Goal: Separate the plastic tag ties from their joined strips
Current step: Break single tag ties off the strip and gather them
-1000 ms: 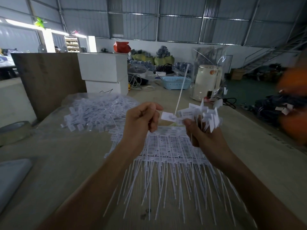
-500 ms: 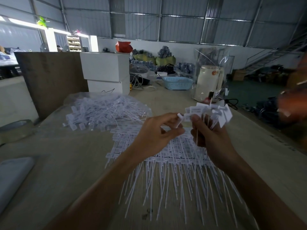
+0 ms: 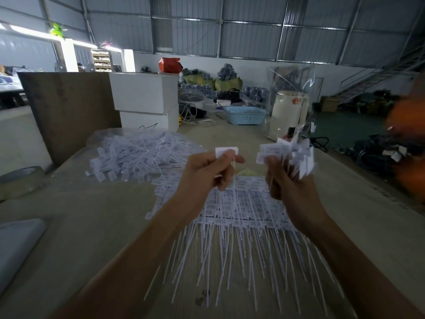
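A single tie (image 3: 226, 153) has just been pulled away from the bunch (image 3: 290, 155): half a second ago the two hands met at the centre of the frame, and now a clear gap is seen between them. One more tie can be judged as separated. The left hand (image 3: 207, 173) is curled round that tie, its white flag pinched at the fingertips. The right hand (image 3: 288, 183) is closed round the bunch, whose flags fan out above the fist. The flags are small white rectangles on thin, flexible stems. Joined strips (image 3: 232, 217) lie on the tabletop (image 3: 96, 217) below the hands at lower centre; a loose pile (image 3: 138, 155) lies at centre left.
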The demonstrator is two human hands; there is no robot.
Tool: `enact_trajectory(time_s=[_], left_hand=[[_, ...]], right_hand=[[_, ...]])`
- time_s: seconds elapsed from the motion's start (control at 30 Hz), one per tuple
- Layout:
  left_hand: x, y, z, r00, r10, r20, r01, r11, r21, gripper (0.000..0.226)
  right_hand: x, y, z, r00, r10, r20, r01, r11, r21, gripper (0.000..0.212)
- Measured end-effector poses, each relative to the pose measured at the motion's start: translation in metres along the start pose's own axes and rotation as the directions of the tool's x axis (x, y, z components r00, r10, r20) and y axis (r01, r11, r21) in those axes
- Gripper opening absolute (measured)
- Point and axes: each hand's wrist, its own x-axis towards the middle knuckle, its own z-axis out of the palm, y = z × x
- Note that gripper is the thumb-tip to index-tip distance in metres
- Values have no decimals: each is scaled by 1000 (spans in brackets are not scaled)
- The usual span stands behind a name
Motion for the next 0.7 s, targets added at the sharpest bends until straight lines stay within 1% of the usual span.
enact_trajectory(time_s=[0.07, 0.13, 0.17, 0.23, 0.3, 0.37, 0.4, 0.43, 0.47, 0.5, 0.53, 0.57, 0.63, 0.7], left_hand=[[-4, -3, 9, 999, -19, 40, 17, 998, 53, 28], [-5, -3, 16, 999, 21, 50, -30, 984, 173, 28], [-4, -3, 17, 998, 43, 50, -54, 968, 246, 26], [-4, -2, 19, 997, 61, 49, -75, 933, 352, 24], [-4, -1, 19, 997, 67, 46, -80, 914, 398, 25], [-5, 0, 18, 994, 103, 20, -101, 882, 460, 31], [-4, -1, 16, 990, 144, 0, -123, 843, 524, 35], [-4, -3, 14, 982, 189, -15, -141, 780, 609, 39], [-5, -4, 12, 973, 228, -17, -154, 709, 688, 42], [-5, -4, 10, 968, 249, -7, -165, 662, 731, 42], [-5, -5, 9, 968, 251, 3, -173, 659, 732, 42], [-5, -4, 9, 972, 235, 10, -175, 695, 697, 40], [-4, -2, 9, 984, 180, 9, -152, 799, 582, 37], [-3, 2, 7, 989, 151, 7, -135, 862, 488, 39]], right_hand=[[-3, 3, 11, 995, -82, 57, 90, 983, -157, 32], [-3, 5, 18, 993, -114, 18, 115, 965, -237, 27], [-2, 6, 17, 991, -134, 5, 131, 960, -249, 26], [1, 6, 15, 982, -188, 19, 187, 950, -251, 15], [1, 6, 13, 981, -186, 54, 193, 962, -193, 13], [1, 3, 12, 979, -180, 92, 193, 970, -147, 14], [1, 1, 13, 978, -179, 107, 194, 970, -150, 13], [1, -1, 14, 978, -172, 116, 189, 970, -154, 12], [1, -2, 14, 980, -160, 116, 177, 972, -153, 11], [1, -3, 14, 982, -150, 117, 167, 975, -146, 10], [1, -2, 14, 983, -138, 120, 155, 978, -139, 11], [1, -1, 12, 986, -120, 119, 135, 982, -130, 13], [-1, -3, 10, 992, -78, 98, 87, 992, -90, 19], [-2, -5, 8, 993, -76, 91, 81, 995, -61, 23]])
